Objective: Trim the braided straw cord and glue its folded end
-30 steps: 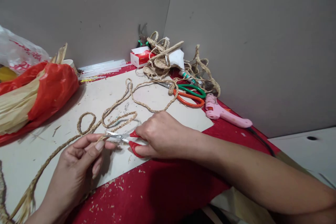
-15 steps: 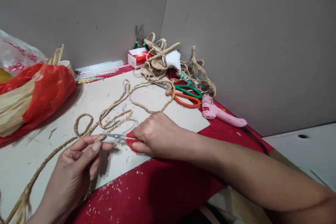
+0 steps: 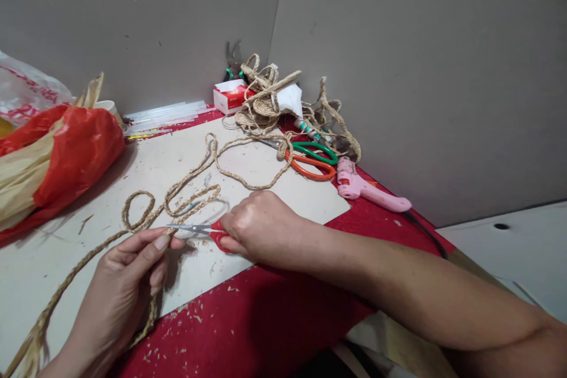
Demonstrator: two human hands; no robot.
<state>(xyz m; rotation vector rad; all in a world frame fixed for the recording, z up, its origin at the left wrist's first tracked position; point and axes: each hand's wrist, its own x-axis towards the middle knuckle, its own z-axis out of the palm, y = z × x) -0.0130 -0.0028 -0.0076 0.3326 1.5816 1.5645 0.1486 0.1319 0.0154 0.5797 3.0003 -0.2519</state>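
In the head view, the left hand (image 3: 126, 277) is closed to a pinch, thumb against forefinger, gripping a braided cord (image 3: 153, 309) above the near edge of a white sheet (image 3: 310, 204) on the red desk (image 3: 221, 313). The right hand (image 3: 261, 227) is curled around the red handles of the small scissors (image 3: 195, 228), whose blades point at the left fingertips and look almost together.

Two pairs of scissors show: the small one, and a large pair (image 3: 310, 160) with one green and one orange handle. There are also one pink glue gun (image 3: 367, 190), one red and white box (image 3: 228, 98), one pair of pruners (image 3: 234, 65), one red bag (image 3: 84, 144) around pale fibre (image 3: 22, 189), and one white printed bag (image 3: 35, 85). The clear sticks (image 3: 166, 112) overlap too much to count, as do the cords in the tangled heap (image 3: 266, 109).

Whether the blades touch the cord is too small to tell. The left hand covers part of the cord, so its link to the looped braid (image 3: 80, 264) across the sheet is unclear. A pale cup (image 3: 108, 107) is half hidden behind the red bag, and the left edge cuts off both bags
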